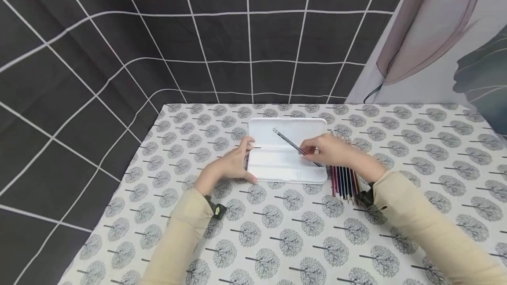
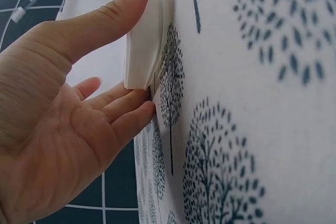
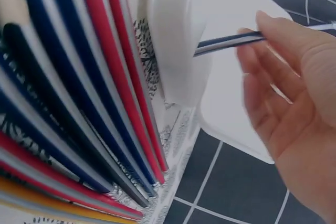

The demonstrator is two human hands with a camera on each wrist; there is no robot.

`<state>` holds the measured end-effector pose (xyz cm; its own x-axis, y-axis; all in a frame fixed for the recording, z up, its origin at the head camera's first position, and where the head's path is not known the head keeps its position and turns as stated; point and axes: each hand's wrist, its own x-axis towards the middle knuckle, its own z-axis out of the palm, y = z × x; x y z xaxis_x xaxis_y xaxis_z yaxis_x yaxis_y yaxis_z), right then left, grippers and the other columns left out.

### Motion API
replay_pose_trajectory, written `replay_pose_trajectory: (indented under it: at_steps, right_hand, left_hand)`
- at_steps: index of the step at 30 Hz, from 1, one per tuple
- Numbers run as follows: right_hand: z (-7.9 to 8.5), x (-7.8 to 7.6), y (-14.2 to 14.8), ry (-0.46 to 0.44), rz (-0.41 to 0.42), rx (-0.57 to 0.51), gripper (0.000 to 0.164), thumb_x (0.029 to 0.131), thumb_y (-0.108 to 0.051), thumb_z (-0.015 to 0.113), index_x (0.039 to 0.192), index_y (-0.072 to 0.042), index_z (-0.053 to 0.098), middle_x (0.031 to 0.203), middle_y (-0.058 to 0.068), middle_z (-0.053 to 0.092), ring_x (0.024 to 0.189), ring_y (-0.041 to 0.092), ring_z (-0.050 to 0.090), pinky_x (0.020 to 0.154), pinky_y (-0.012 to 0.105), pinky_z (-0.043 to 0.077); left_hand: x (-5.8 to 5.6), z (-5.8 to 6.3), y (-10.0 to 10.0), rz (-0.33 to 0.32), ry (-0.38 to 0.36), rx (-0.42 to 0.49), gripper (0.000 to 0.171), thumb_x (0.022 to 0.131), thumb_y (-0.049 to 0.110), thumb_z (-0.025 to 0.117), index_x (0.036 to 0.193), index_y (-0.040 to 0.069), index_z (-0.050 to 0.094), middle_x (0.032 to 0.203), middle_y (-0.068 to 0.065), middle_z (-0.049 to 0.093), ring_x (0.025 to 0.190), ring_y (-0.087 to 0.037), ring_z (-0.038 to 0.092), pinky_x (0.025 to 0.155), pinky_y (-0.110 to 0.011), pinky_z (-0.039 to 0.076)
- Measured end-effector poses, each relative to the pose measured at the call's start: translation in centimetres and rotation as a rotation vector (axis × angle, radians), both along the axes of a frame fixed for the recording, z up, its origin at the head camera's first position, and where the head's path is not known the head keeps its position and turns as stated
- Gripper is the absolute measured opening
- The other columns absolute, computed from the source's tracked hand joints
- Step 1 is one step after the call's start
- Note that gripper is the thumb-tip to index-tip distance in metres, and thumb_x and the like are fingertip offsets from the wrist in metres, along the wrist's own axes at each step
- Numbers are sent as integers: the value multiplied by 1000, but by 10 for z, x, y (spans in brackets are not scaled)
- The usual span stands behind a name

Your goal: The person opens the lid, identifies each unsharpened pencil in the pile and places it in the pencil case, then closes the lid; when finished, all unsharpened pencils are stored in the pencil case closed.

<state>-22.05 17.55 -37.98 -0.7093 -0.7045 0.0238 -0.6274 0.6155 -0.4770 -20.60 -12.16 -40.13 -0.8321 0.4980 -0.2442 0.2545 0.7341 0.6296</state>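
Observation:
A white hinged case (image 1: 273, 157) lies opened flat on the table, its lid (image 1: 261, 131) toward the back. My left hand (image 1: 234, 162) rests at the case's left end, thumb on the near corner and fingers along the side; in the left wrist view the thumb lies on the white rim (image 2: 144, 51). With my right hand (image 1: 326, 148) I pinch a dark striped pencil (image 1: 291, 143) between thumb and fingers. It slants over the case, its eraser end over the lid and its lower end at the tray's right side. The right wrist view shows that lower end behind the tray wall (image 3: 173, 40).
Several striped pencils (image 1: 343, 181), red, blue, dark and yellow, lie side by side just right of the case, partly under my right wrist. A tree-patterned cloth (image 1: 273, 241) covers the table. Dark gridded fabric (image 1: 222, 38) hangs behind and at the left.

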Motion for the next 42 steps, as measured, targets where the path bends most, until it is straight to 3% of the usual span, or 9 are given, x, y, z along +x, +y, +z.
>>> replay_pose_trajectory:
  at_steps: [4,11,23,33,37,42]
  right_hand:
    - [-7,-1,5,-96,41,16,18,81,-17,71,96,-6,70,83,-2,70,75,7,63,71,24,55]
    - [-15,-3,8,-183,66,-11,20,81,-14,70,96,-1,70,88,5,71,78,11,65,76,25,55]
    - [-16,0,17,-150,96,-74,21,84,-10,66,102,0,69,96,8,69,83,15,64,77,26,55]
    - [-10,9,52,-145,-151,-136,24,89,-17,63,110,-8,67,104,8,69,85,19,63,79,36,54]
    - [-11,11,63,-128,-294,-105,23,89,-23,63,107,-10,69,95,4,70,82,15,62,74,30,53]
    - [-14,7,67,-128,-437,-47,23,84,-26,69,97,-7,70,75,-1,64,67,14,54,62,26,47]
  left_hand:
    - [-1,1,4,-3,-19,17,115,56,29,89,140,18,11,145,-11,36,128,-29,41,112,-43,28]
    - [-5,1,7,-3,-10,10,114,55,30,89,139,19,13,144,-10,37,130,-29,39,113,-42,26]
    - [-5,1,1,-6,1,-2,113,55,32,89,138,18,14,144,-11,37,132,-30,36,114,-43,24]
    - [-2,1,-1,4,-21,1,113,56,32,89,140,18,14,147,-12,34,134,-29,33,115,-42,21]
    - [-2,1,-2,0,-19,-10,111,57,33,88,139,18,15,147,-12,33,134,-29,34,114,-43,22]
    - [-2,2,-1,-11,-16,-24,109,58,34,87,139,18,16,147,-11,33,133,-30,35,114,-43,24]
